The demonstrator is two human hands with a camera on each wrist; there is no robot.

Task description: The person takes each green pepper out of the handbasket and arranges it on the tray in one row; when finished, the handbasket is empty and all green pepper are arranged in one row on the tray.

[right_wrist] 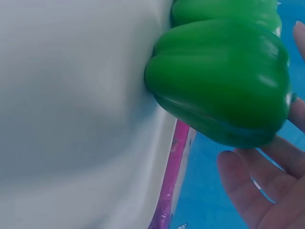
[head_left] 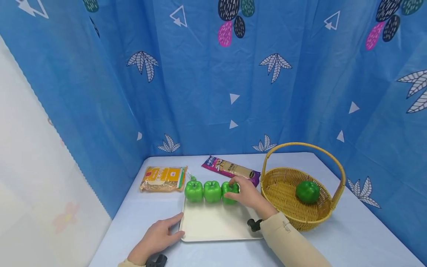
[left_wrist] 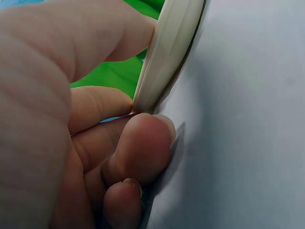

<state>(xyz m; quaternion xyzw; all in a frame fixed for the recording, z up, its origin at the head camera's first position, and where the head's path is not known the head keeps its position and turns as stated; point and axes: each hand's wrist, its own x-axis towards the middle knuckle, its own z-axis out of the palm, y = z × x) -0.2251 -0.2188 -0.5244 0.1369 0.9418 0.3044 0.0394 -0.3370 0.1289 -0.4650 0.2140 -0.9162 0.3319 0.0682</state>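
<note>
Three green bell peppers stand in a row along the far side of a white tray [head_left: 217,226]: a left one [head_left: 193,191], a middle one [head_left: 212,191] and a right one [head_left: 226,188]. My right hand [head_left: 245,191] curves loosely over the right pepper. In the right wrist view its fingers [right_wrist: 238,176] lie at the stem end of that pepper [right_wrist: 219,81], with one digit apart from it. At the tray's left edge is my left hand [head_left: 160,233], thumb and forefinger spread. Up close, its fingertips touch the tray's rim [left_wrist: 167,52].
A wicker basket [head_left: 277,193] with a tall handle stands right of the tray, another green bell pepper [head_left: 307,192] inside. Behind the tray lies a long purple packet [head_left: 233,168]. An orange-labelled bag [head_left: 163,178] lies at the back left. A blue curtain [head_left: 207,92] hangs behind the table.
</note>
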